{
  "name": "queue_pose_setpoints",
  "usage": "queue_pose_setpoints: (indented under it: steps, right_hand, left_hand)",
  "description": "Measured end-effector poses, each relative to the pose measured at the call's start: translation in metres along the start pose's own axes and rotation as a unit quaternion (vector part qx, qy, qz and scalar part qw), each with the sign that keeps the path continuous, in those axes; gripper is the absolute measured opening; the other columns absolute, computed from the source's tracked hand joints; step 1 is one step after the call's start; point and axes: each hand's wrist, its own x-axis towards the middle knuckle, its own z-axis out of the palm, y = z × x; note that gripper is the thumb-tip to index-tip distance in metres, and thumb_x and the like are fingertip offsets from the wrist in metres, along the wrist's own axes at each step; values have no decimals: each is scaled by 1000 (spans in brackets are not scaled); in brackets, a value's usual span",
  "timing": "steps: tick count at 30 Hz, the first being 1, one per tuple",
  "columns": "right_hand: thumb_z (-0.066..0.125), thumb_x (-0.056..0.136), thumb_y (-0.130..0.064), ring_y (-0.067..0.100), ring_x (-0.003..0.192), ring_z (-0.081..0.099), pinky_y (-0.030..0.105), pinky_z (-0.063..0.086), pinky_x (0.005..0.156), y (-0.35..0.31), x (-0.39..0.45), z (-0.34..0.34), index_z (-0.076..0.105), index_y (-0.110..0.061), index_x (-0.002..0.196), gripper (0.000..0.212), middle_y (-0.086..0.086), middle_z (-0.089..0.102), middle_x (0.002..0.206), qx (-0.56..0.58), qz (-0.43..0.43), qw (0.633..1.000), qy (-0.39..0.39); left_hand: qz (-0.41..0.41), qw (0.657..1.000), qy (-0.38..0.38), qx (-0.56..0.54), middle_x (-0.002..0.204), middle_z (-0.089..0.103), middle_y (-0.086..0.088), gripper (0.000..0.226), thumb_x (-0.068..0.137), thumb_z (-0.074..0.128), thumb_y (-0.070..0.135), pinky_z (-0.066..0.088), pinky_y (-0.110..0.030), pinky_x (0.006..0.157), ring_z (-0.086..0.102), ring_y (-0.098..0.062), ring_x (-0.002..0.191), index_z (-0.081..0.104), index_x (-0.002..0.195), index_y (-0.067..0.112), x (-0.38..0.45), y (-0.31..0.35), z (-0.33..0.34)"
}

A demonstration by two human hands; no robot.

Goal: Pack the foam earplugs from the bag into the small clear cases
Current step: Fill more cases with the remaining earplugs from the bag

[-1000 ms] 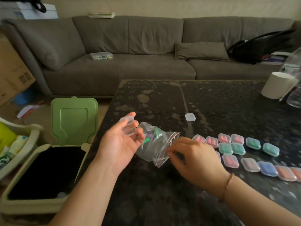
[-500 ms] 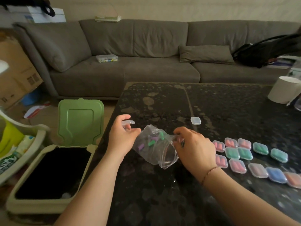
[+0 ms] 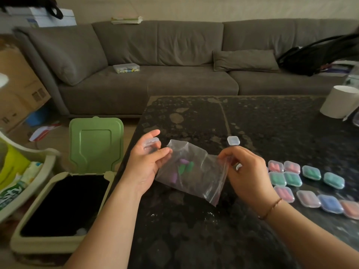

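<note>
Left hand (image 3: 144,164) pinches the zip bag (image 3: 191,171) edge while also clutching an open clear case (image 3: 151,145); right hand (image 3: 247,171) pinches the bag mouth at 3 o'clock. Earplugs (image 3: 183,166) sit mid-bag. Risk: overloaded left grip drops the case, or a tug spills plugs.

Dark speckled table (image 3: 194,230) carried filled cases (image 3: 303,181) right of the hands, one empty case (image 3: 233,140) beyond them, white cup (image 3: 339,101) far right.
</note>
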Motion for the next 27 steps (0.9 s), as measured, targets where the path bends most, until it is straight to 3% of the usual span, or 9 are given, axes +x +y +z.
queue_pose_setpoints:
  steps: [5,8,10,12,14,18,21,24,27]
  right_hand:
    - [70,82,6,6,77,63,20,53,62,5,1,-8,68,-23,95,32,-7,66,86,0,18,999,31]
    - [78,81,-16,4,74,59,26,53,63,-2,1,-13,63,-23,100,26,-8,62,89,-32,59,998,2]
    - [78,78,-34,4,69,53,29,47,58,-7,2,-20,52,-25,90,30,-11,56,83,-96,125,987,-35]
    - [73,79,-45,9,63,55,32,46,53,-10,3,-26,49,-24,75,32,-9,57,69,-172,167,967,-87]
    - [67,81,-53,11,59,59,32,52,54,-11,1,-28,57,-20,65,38,-6,60,62,-222,171,949,-146]
    - [67,84,-53,2,57,56,16,42,52,-16,1,-23,56,-35,57,35,-12,57,59,-178,134,939,-261]
    - [65,83,-54,0,56,57,15,43,53,-20,-2,-16,59,-40,61,28,-16,55,57,-80,128,940,-306]
    - [60,90,-51,-2,60,54,11,40,55,-25,-10,-9,72,-38,88,17,-23,50,61,-86,117,938,-316]
    - [61,92,-42,0,60,51,11,37,55,-26,-14,-1,73,-33,95,15,-25,45,62,-96,97,951,-278]
  left_hand:
    - [8,1000,16,0,76,56,2,53,84,61,-17,58,-29,72,67,-13,73,59,123,20,-2,-1,-1]
    - [-9,999,19,38,88,55,-1,54,82,65,-15,58,-33,75,65,-18,86,62,119,25,-4,-4,1]
    - [1,991,45,124,105,56,-3,53,80,71,-10,59,-38,82,63,-19,99,63,116,28,-4,-5,3]
    - [28,965,72,251,117,57,2,54,80,77,-1,57,-33,85,63,-12,98,59,118,32,-7,-4,7]
    - [60,940,83,326,116,56,10,56,81,78,6,49,-15,72,63,-3,86,54,123,33,-10,-3,10]
    - [87,929,67,354,112,57,13,57,80,79,9,47,-13,66,65,-6,82,54,127,31,-18,-2,14]
    - [118,932,56,338,110,60,14,56,79,80,10,51,-15,74,66,-1,83,56,123,34,-27,-2,16]
    - [246,868,113,417,103,56,22,56,78,79,5,43,-3,74,57,6,87,57,125,27,-33,1,14]
    - [219,868,88,438,104,58,13,60,79,75,-1,43,-2,74,57,10,88,55,128,27,-34,1,12]
